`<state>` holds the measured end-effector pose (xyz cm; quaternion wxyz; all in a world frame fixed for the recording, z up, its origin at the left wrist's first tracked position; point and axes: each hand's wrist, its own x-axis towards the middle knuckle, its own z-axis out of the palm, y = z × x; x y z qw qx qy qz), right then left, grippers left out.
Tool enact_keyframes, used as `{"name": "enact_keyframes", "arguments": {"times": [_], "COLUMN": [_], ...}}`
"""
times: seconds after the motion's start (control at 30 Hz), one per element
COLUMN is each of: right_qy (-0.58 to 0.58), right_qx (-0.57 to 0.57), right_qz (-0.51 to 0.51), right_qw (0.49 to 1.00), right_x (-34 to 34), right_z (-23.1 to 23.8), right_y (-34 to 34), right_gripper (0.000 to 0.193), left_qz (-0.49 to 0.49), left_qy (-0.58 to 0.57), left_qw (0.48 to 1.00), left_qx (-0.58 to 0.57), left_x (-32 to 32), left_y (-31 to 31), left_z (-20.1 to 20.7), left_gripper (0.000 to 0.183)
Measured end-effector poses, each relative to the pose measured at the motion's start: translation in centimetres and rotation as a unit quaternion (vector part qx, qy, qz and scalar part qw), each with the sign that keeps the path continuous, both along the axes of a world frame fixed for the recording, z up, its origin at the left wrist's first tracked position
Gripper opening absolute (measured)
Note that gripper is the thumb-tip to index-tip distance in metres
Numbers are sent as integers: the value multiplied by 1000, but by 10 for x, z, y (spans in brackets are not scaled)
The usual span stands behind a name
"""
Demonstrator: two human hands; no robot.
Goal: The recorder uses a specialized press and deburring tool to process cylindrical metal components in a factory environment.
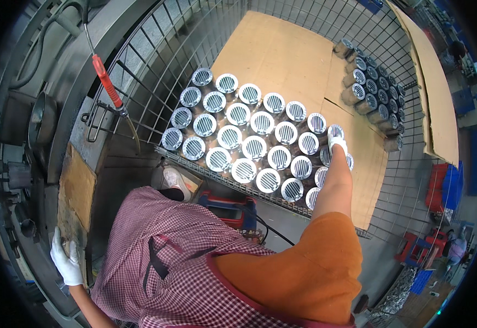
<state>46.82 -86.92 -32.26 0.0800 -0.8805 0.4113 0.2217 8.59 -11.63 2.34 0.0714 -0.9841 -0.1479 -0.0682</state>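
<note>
My right hand (337, 144), in a white glove, reaches across a wire cage to the right end of a block of metal cylinders. Its fingers are closed at the rim of one slotted round metal part (335, 131), partly covering it. Beside it stand several rows of like parts (262, 123), upright, their bright slotted faces up, on cardboard (282, 49). Far to the left, my left hand (66, 261), also white-gloved, lies at the edge of a worn workbench (77, 188) with its fingers apart and holds nothing.
Wire mesh walls (164, 60) surround the cardboard. A second group of cylinders (378, 90) stands at the far right, near an upright cardboard sheet (432, 82). A red-handled air gun (107, 82) hangs at the left. Red and blue crates (443, 186) stand outside the cage.
</note>
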Motion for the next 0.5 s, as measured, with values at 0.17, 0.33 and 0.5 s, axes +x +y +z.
{"name": "enact_keyframes", "arguments": {"times": [0.17,0.33,0.5], "right_qy": [46,-213,-546], "right_qx": [1,-41,201], "right_qz": [56,119,335], "right_qw": [997,969,741], "right_x": [7,31,89], "right_z": [25,59,85], "right_y": [43,124,230], "right_gripper": [67,52,43], "left_qz": [76,51,86], "left_qy": [46,22,14], "left_qw": [996,998,994], "left_qx": [23,-23,-71], "left_x": [3,18,-8], "left_y": [-17,-28,-23], "left_z": [7,14,17], "left_gripper": [57,57,52]}}
